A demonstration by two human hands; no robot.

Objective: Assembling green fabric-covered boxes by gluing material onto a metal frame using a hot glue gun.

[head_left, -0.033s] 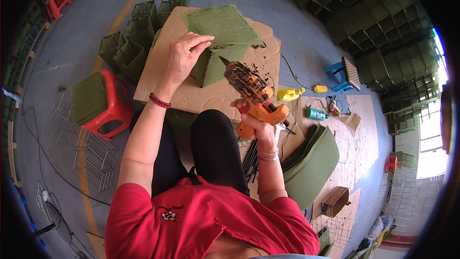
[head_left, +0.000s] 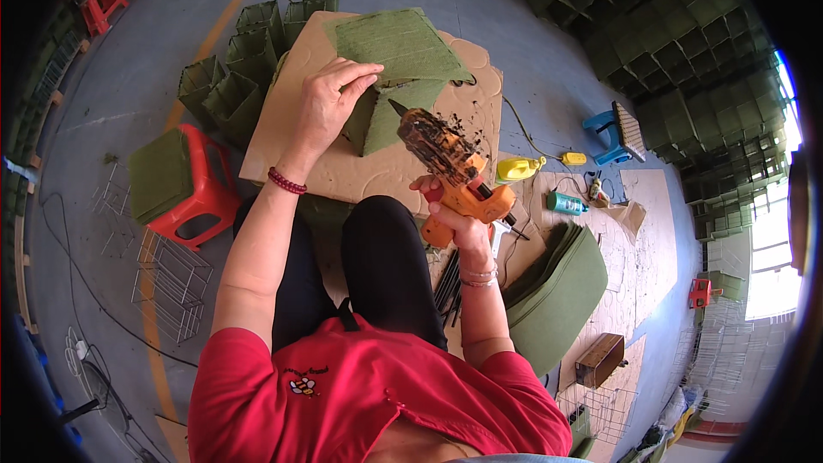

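A person in a red shirt sits on a grey concrete floor [head_left: 129, 77], seen from above, with a flat sheet of brown cardboard [head_left: 386, 167] lying in front of the knees.

The left hand [head_left: 330, 103] reaches forward, palm down, fingers spread and curled lightly over the edge of a folded green felt piece [head_left: 390, 116] that lies on the cardboard. It presses on the felt rather than closing around it. A dark red bead bracelet circles that wrist.

The right hand [head_left: 454, 214] is wrapped tightly around the handle of an orange hot glue gun [head_left: 459, 176], its barrel crusted with dark glue. The nozzle points far and left, its tip just beside the green felt piece, near the left hand's fingers.

A larger green felt square [head_left: 394, 39] lies at the far edge of the cardboard. To the far left stand several open green felt boxes [head_left: 236, 77]. A red plastic stool [head_left: 193, 184] on the left carries a pile of green felt. On the right, near the person's elbow, lies a thick stack of green felt sheets [head_left: 561, 291]. Further right are a yellow bottle [head_left: 519, 169], a teal can [head_left: 566, 202] and a small blue stool [head_left: 613, 133]. A brown wooden box [head_left: 600, 360] sits near right.
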